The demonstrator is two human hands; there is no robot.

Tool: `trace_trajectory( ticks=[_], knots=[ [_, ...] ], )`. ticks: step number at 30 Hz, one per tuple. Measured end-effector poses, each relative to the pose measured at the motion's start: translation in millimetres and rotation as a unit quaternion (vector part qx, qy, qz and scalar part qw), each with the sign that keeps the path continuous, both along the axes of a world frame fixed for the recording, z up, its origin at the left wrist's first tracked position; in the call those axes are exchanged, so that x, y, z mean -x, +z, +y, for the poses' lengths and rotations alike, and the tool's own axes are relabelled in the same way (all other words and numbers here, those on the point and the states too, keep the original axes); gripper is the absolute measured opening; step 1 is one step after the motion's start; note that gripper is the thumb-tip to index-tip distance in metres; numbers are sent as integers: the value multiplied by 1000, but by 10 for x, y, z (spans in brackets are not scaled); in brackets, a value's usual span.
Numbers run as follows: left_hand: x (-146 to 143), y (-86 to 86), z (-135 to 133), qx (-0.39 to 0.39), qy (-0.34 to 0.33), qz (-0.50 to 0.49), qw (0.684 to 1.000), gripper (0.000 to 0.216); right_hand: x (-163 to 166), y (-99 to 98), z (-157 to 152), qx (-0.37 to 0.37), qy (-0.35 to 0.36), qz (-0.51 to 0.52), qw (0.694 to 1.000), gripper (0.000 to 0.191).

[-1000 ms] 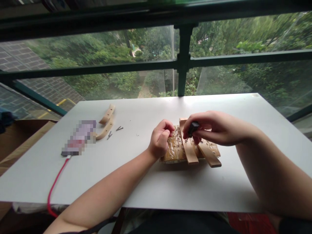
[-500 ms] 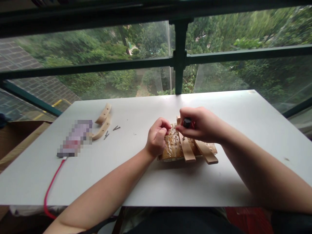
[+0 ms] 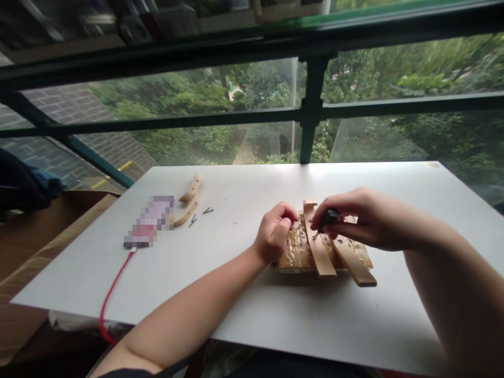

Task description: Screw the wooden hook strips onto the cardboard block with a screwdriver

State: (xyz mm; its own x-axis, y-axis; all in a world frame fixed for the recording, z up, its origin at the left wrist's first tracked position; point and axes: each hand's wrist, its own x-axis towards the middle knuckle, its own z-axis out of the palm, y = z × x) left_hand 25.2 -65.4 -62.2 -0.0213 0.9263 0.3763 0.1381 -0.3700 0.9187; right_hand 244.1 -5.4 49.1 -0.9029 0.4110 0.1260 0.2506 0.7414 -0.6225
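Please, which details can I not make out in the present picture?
All in the head view:
Device face: hidden by pixel blocks.
Red cable, far end: lost behind the left forearm.
Inside of left hand: hidden by its curled fingers.
Tip of black-handled tool in right hand: too small.

White table (image 3: 255,184) stood against a dark green window frame (image 3: 311,110), which ran along the table's far edge. Daylight came through the panes and left a pale sheen near that edge. Trees (image 3: 177,94) filled most of the view; grey brickwork (image 3: 66,105) showed beyond the far left corner. Cardboard box (image 3: 27,236) sat beside the left edge.
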Motion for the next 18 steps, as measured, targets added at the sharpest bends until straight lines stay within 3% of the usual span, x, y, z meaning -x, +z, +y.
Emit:
trace_trajectory(
  ticks=[3, 6, 9, 10, 11, 14, 18],
  knots=[
    [-34, -19, -8, 0, -3, 32, 999, 13, 26, -65, 26, -39, -32, 9, 999, 15],
    [-10, 13, -15, -25, 5, 69, 997, 14, 69, -139, 27, -24, -67, 2, 997, 22],
    [297, 188, -20, -23, 50, 181, 982, 23, 93, -190, 5, 22, -88, -13, 996, 25],
    [489, 272, -23, 6, 104, 258, 961, 27, 96, -199, -6, 31, -95, -17, 995, 26],
    [720, 360, -28, 59, 167, 351, 920, 31, 99, -204, -18, 37, -97, -20, 994, 26],
    [1522, 562, -58, 144, 248, 417, 862, 33, 111, -202, -69, 54, -91, -15, 994, 27],
    [2316, 574, -102, 268, 318, 488, 767, 29, 136, -167, -164, 72, -107, -2, 992, 27]
  ],
)
